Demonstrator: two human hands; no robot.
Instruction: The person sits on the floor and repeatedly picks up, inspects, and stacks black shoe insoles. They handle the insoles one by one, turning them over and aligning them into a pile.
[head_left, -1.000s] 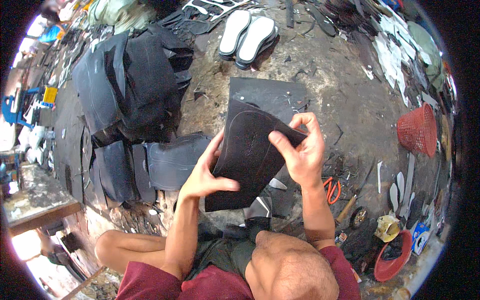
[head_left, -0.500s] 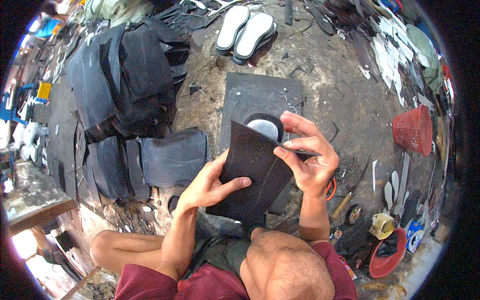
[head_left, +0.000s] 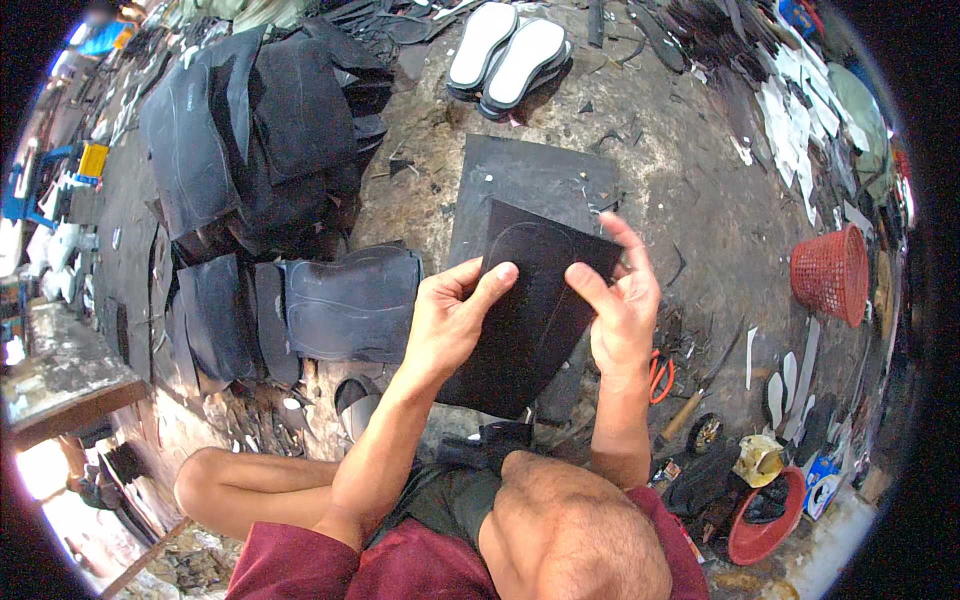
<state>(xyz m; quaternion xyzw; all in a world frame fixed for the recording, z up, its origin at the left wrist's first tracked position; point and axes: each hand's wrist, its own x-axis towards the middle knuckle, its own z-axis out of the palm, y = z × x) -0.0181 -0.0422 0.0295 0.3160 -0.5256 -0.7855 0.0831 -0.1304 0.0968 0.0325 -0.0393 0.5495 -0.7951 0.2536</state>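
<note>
A black sheet (head_left: 530, 310) with a thin sole-shaped outline drawn on it is held up in front of me, slightly tilted. My left hand (head_left: 448, 310) grips its left edge, thumb on the face and fingers behind. On the right edge, near the top corner, lies the thumb of my right hand (head_left: 622, 295); its other fingers reach behind the sheet, slightly blurred. Below the sheet's far end, a flat dark mat (head_left: 535, 165) lies on the floor. A rounded black and grey-white piece (head_left: 355, 402) rests beside my left forearm.
Stacked black sheets (head_left: 250, 130) lie at the left, with a smaller marked sheet (head_left: 355, 305) nearer. White-topped soles (head_left: 520, 62) sit at the far side. On the right are a red basket (head_left: 830, 275), orange-handled scissors (head_left: 660, 378), a wooden-handled tool (head_left: 682, 418) and a red bowl (head_left: 768, 520).
The black sheet has turned flatter toward me, and the drawn outline shows more fully. The rounded white-and-black piece behind it is out of sight there; a similar piece now shows by my left forearm.
</note>
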